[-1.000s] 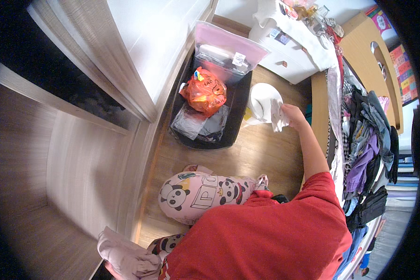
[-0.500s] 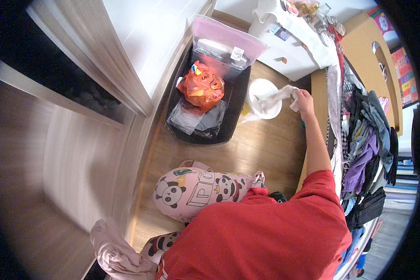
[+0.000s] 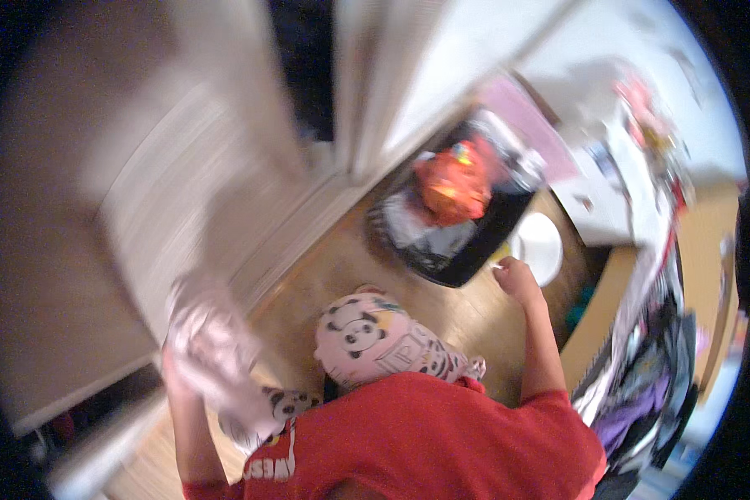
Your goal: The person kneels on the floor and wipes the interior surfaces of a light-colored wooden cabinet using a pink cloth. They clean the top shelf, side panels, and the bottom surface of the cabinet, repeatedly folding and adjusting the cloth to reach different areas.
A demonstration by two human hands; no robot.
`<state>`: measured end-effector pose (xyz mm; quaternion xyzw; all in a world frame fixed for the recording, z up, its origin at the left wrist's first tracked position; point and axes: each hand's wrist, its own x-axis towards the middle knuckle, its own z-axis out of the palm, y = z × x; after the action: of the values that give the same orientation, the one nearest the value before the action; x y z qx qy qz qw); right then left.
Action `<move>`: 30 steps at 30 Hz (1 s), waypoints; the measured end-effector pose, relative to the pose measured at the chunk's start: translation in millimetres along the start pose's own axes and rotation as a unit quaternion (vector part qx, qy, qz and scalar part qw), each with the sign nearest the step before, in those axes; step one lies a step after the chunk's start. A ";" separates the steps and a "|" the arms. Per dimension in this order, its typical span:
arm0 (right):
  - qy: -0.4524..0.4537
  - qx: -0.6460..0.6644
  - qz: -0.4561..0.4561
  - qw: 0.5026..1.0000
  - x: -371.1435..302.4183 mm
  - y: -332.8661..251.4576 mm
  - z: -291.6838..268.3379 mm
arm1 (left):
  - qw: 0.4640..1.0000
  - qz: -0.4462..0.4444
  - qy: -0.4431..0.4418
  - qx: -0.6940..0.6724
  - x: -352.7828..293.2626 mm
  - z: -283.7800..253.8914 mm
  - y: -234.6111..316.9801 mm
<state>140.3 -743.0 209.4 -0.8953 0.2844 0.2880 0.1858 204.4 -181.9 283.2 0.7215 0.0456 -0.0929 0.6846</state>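
A crumpled pale pink cloth, blurred, hangs at the left from my left hand. The cloth hides most of that hand's fingers, which seem closed around it. My right hand is in front of a white bucket, with its fingers curled. A tiny white bit shows at the fingertips, and what it belongs to I cannot make out. My bent knees wear pink trousers printed with pandas.
Beyond my knees stands a black bin holding an orange-red plastic bag and clear plastic. A white cabinet stands behind the bucket. Piled clothes lie on the right beside a wooden board. Wooden panels rise at the left.
The view has turned, shifting the room. My right hand has come lower and nearer, and the whitish cloth it held over the bucket no longer shows. My left hand has come into view with the pink cloth.
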 end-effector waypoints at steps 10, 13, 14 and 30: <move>-0.456 0.473 -0.293 0.695 -77.1 -321.7 56.3 | 0.859 -0.172 -0.035 -0.480 32.0 47.9 -17.0; -0.392 0.471 -0.278 0.740 -70.0 -337.0 76.4 | 0.949 -0.083 0.042 -0.301 7.9 32.1 -30.1; -0.374 0.482 -0.259 0.749 -73.3 -339.8 79.3 | 0.972 -0.052 0.085 -0.214 -1.2 29.0 -34.1; -0.449 0.479 -0.234 0.717 -69.5 -370.3 105.7 | 0.775 -0.139 0.061 -0.613 -36.5 -4.8 -34.9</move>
<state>278.4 -377.7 234.2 -0.4904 0.0488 0.4286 0.7572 162.3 -172.8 256.4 0.1389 0.2347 -0.0951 0.9574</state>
